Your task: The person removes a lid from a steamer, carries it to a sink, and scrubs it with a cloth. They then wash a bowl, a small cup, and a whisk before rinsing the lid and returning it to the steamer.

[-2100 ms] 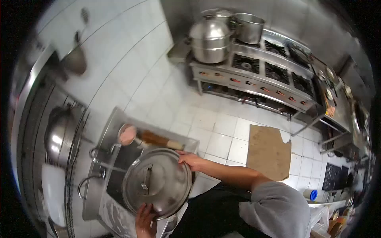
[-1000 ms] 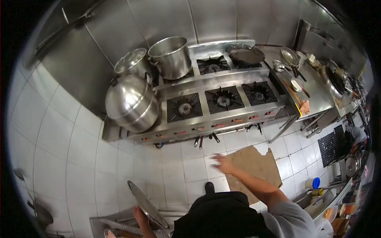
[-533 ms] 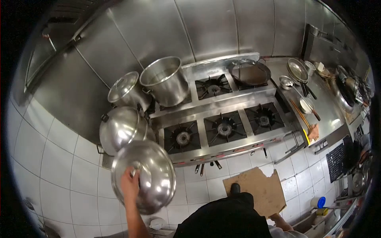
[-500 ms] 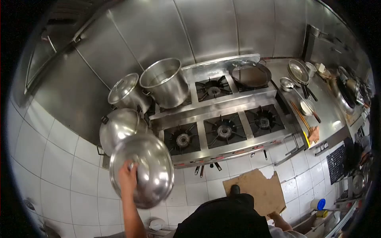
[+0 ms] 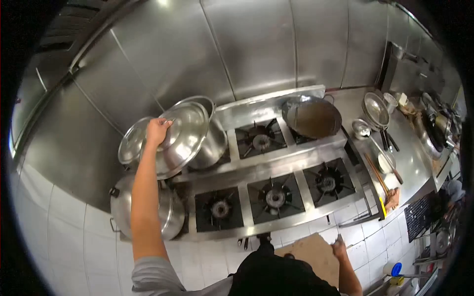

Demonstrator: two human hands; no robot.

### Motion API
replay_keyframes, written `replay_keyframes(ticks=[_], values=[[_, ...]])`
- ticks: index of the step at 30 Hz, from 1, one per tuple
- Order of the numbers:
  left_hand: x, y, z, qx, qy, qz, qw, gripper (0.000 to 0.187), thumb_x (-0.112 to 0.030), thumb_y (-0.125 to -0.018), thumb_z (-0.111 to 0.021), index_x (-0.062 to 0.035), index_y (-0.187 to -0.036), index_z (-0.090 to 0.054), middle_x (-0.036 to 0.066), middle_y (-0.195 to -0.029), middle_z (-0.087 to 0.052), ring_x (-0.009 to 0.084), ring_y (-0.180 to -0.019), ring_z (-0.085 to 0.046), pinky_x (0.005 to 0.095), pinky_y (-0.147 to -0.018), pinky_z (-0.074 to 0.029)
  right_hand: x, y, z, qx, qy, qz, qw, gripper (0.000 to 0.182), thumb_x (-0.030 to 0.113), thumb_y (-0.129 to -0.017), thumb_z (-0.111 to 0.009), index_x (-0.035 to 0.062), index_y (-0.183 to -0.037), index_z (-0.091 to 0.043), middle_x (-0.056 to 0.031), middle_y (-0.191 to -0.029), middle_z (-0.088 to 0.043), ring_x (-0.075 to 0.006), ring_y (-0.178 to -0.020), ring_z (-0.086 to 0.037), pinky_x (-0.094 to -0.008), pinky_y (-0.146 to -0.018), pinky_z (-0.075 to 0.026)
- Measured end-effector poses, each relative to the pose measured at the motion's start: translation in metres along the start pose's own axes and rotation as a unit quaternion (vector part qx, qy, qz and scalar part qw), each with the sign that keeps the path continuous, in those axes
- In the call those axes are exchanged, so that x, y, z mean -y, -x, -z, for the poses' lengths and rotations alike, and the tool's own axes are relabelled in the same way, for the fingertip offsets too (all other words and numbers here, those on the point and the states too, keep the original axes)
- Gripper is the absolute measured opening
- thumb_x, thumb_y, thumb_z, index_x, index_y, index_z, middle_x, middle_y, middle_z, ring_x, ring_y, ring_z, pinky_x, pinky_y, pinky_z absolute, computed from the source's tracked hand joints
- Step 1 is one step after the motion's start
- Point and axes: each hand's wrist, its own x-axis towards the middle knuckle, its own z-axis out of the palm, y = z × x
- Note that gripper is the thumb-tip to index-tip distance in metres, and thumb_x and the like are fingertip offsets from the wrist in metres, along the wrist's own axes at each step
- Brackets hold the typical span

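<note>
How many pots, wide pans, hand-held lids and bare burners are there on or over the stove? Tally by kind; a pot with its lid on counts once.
Pots: 3 (lidded pot, open pot, domed pot)
Wide pans: 1 (wide pan)
Hand-held lids: 1 (lid, left hand)
Bare burners: 4 (back burner, front burners)
Total: 9

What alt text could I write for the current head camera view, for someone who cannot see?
A person's left hand grips a large metal lid by its top; the lid partly hides a tall pot on a steel stove. The right hand appears low, beside cardboard on the floor, and a wide pan rests at the stove's back right.
</note>
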Motion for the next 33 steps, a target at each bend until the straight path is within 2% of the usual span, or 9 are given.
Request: replay_keyframes(ticks=[6,9,20,22,26,27,28,29,33], values=[[0.028,-0.084,-0.075,-0.002,-0.038,0.022,0.999,0.034,-0.029,-0.08,-0.076,0.0004,-0.097,-0.072,0.024,-0.097,-0.069,0.0389,-0.093,-0.067,0.0449,-0.08,-0.051,-0.033,0.146,0.009,0.017,-0.344,-0.482,0.806,0.053,0.015,-0.083,-0.073,0.0024,-0.129,-0.049,-0.0154,-0.078,-0.062,-0.0256,-0.06,-0.06,-0.0439,-0.052,-0.055],[0.047,-0.112,-0.102,-0.007,-0.06,0.01,0.998,0.032,-0.029,-0.081,-0.075,0.0004,-0.092,-0.071,0.023,-0.091,-0.069,0.0391,-0.09,-0.067,0.0465,-0.079,-0.05,-0.024,0.182,0.024,0.084,-0.151,-0.603,0.779,0.05,0.013,-0.085,-0.07,0.0005,-0.129,-0.049,-0.0162,-0.082,-0.062,-0.0266,-0.061,-0.061,-0.0471,-0.051,-0.058],[0.071,-0.135,-0.138,-0.032,-0.025,-0.007,0.999,0.035,-0.031,-0.081,-0.074,0.0009,-0.094,-0.071,0.024,-0.095,-0.069,0.0401,-0.093,-0.066,0.0464,-0.082,-0.051,0.05,0.085,0.011,0.031,-0.344,-0.506,0.79,0.048,0.012,-0.088,-0.067,0.0011,-0.132,-0.05,-0.0161,-0.1,-0.064,-0.0261,-0.077,-0.065,-0.0408,-0.058,-0.058],[0.062,-0.134,-0.133,0.033,-0.061,0.036,0.997,0.036,-0.033,-0.082,-0.073,0.0015,-0.091,-0.07,0.025,-0.092,-0.069,0.041,-0.091,-0.066,0.0468,-0.081,-0.052,0.057,0.063,0.015,0.043,-0.456,-0.516,0.724,0.047,0.012,-0.09,-0.065,0.0005,-0.132,-0.048,-0.0153,-0.102,-0.064,-0.0249,-0.078,-0.065,-0.0402,-0.056,-0.057],[0.07,-0.136,-0.145,0.0,-0.112,0.012,0.994,0.042,-0.041,-0.086,-0.067,-0.0007,-0.096,-0.07,0.023,-0.091,-0.069,0.0419,-0.087,-0.066,0.0497,-0.076,-0.052,0.039,0.046,0.0,0.086,-0.464,-0.441,0.763,0.046,0.015,-0.092,-0.064,-0.0027,-0.131,-0.049,-0.0152,-0.099,-0.065,-0.0248,-0.075,-0.066,-0.0386,-0.057,-0.057],[0.068,-0.136,-0.15,-0.006,-0.113,0.022,0.993,0.042,-0.041,-0.086,-0.067,-0.0007,-0.096,-0.07,0.023,-0.091,-0.069,0.0419,-0.087,-0.066,0.0497,-0.076,-0.052,0.051,0.026,0.006,0.191,-0.295,-0.444,0.824,0.044,0.015,-0.092,-0.064,-0.0037,-0.13,-0.051,-0.0153,-0.098,-0.066,-0.0252,-0.075,-0.066,-0.0386,-0.056,-0.057],[0.067,-0.134,-0.157,0.018,-0.124,0.056,0.991,0.044,-0.043,-0.089,-0.063,-0.0022,-0.102,-0.069,0.022,-0.1,-0.069,0.0413,-0.095,-0.065,0.0519,-0.081,-0.051,0.083,0.003,0.015,0.286,-0.113,-0.429,0.849,0.043,0.016,-0.092,-0.064,-0.0048,-0.128,-0.053,-0.0153,-0.098,-0.066,-0.0256,-0.074,-0.067,-0.0386,-0.056,-0.057],[0.064,-0.13,-0.16,0.042,-0.136,0.09,0.986,0.046,-0.046,-0.091,-0.059,-0.0037,-0.107,-0.068,0.022,-0.108,-0.068,0.0407,-0.102,-0.064,0.0541,-0.085,-0.049,0.069,0.006,0.001,0.135,-0.325,-0.469,0.811,0.042,0.016,-0.092,-0.065,-0.007,-0.125,-0.055,-0.016,-0.098,-0.067,-0.0265,-0.077,-0.068,-0.0393,-0.059,-0.057],[0.044,-0.112,-0.156,0.023,-0.201,0.07,0.977,0.063,-0.056,-0.094,-0.05,-0.0054,-0.13,-0.058,0.027,-0.14,-0.048,0.0433,-0.134,-0.041,0.0601,-0.105,-0.035,0.068,-0.037,-0.001,0.232,-0.278,-0.46,0.811,0.04,0.017,-0.093,-0.064,-0.0072,-0.123,-0.056,-0.0142,-0.095,-0.067,-0.0261,-0.077,-0.068,-0.0394,-0.063,-0.057]])
